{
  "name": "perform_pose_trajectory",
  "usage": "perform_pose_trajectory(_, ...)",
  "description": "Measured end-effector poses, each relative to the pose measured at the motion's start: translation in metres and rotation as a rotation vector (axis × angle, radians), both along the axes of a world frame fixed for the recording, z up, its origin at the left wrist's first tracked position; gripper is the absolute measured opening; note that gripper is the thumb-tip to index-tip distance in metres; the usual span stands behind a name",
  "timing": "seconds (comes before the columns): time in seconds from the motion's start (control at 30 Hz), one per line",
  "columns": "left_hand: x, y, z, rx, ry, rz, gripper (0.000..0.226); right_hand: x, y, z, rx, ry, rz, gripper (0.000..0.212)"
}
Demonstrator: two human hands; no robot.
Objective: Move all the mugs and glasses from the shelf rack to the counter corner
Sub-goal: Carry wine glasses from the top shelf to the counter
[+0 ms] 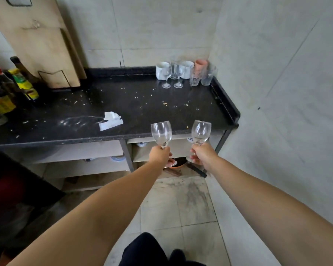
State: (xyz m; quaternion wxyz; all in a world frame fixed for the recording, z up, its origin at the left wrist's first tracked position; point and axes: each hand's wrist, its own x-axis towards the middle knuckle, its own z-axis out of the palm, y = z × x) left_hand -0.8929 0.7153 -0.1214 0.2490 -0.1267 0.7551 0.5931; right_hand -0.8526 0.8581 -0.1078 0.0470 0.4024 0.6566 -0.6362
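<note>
Two wine glasses in transit toward the counter corner. The left hand (160,154) is clenched round the stem of one wine glass (161,133), bowl upright above the fist and foot showing below the fingers. The right hand (202,154) grasps the stem of a second wine glass (201,132) in the same manner. Both glasses are held side by side, apart from each other, at about the level of the front edge of the black counter (135,104) and not yet over it.

Beyond the held glasses, up and slightly right of both grips, the far right corner of the counter already carries a group of drinkware: two white mugs (161,69), a pink cup (201,64), two standing wine glasses (166,76) and clear tumblers (208,75), set close together against the raised rim. Most of the transfer thus appears done.

The shelf rack is not identifiable here, so what remains on it cannot be told. Judged from this view, the step in hand is carrying the pair forward and setting them beside the group.

Left of the grips lie a crumpled white paper (112,120), scattered crumbs, bottles (20,83) and leaning wooden boards (40,47).
</note>
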Motion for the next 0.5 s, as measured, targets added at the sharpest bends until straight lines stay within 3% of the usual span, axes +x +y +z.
perform_pose_trajectory(0.5,-0.224,0.142,-0.004,0.020,0.004,-0.126,0.011,-0.204,0.143,-0.007,0.001,-0.003,-0.071,0.011)
